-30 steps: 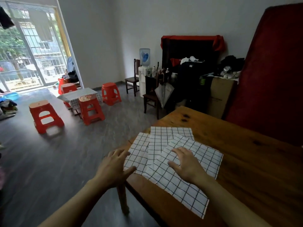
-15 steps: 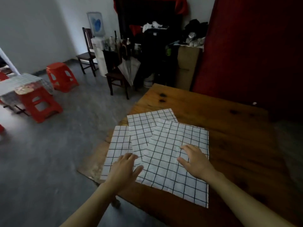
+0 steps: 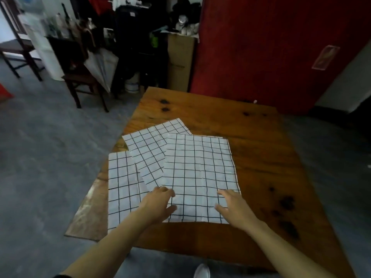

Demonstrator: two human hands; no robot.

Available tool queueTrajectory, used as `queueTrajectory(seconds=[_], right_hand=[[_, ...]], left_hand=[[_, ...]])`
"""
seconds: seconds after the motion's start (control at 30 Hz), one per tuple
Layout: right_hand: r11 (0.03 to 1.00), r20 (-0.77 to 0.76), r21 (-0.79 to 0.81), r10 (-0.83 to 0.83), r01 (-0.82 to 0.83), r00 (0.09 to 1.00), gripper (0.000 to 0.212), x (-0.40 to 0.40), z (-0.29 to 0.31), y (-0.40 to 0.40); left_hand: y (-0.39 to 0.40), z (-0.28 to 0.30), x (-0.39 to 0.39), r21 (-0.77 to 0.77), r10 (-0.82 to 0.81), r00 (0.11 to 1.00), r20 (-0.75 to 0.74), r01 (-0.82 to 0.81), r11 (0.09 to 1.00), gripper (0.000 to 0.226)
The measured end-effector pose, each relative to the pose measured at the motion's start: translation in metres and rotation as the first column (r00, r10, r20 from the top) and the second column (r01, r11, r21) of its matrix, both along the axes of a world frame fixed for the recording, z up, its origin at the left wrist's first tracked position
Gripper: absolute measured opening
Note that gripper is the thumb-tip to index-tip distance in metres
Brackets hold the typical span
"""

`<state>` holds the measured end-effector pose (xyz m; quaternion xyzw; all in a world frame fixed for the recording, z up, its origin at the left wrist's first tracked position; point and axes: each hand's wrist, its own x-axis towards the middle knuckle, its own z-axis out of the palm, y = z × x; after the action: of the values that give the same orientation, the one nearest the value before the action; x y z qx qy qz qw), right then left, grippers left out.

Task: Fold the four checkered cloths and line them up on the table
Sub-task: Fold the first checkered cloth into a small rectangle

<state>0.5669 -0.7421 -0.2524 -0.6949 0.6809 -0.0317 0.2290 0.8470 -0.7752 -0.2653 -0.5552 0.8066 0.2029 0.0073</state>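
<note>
Three overlapping white black-gridded square cloths lie spread flat on the near-left part of the brown wooden table (image 3: 230,121). Topmost, to the right: the largest-showing cloth (image 3: 198,173). Under its left edge and reaching farther back: the tilted middle cloth (image 3: 150,145). Lowest and leftmost, nearest the table's left edge: the third cloth (image 3: 122,187). On the top cloth's near edge, the left hand (image 3: 158,205) at its left corner and the right hand (image 3: 232,207) at its right corner. Beyond the table's far-left corner, a dark wooden chair (image 3: 80,81); behind the far edge, a tall brown cardboard box (image 3: 180,63).
</note>
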Motion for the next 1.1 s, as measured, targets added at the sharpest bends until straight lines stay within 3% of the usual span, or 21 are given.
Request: queueTrajectory(seconds=[0.3,0.5,0.67,1.03,1.1], right_hand=[[0.998,-0.032,0.052,0.047,-0.046,0.998,0.055,0.000,-0.046,0.000],[0.991,-0.052,0.075,0.115,-0.111,0.992,0.062,0.002,-0.068,0.003],[0.993,-0.092,0.052,0.108,-0.103,0.990,0.060,-0.001,-0.078,0.009],[0.990,-0.072,-0.023,0.136,-0.138,0.988,0.037,-0.008,-0.082,0.011],[0.993,-0.061,-0.016,0.115,-0.116,0.991,0.043,-0.006,-0.081,0.011]], left_hand=[[-0.014,-0.030,-0.010,-0.007,-0.094,0.994,0.061,0.095,0.995,0.040],[-0.016,-0.046,-0.014,0.014,-0.210,0.970,0.121,0.210,0.978,0.057],[-0.017,-0.058,-0.011,0.029,-0.254,0.952,0.169,0.252,0.967,0.058],[-0.018,-0.063,-0.009,-0.050,-0.278,0.949,0.152,0.288,0.956,0.034],[-0.018,-0.062,-0.009,-0.052,-0.247,0.964,0.095,0.252,0.966,0.029]])
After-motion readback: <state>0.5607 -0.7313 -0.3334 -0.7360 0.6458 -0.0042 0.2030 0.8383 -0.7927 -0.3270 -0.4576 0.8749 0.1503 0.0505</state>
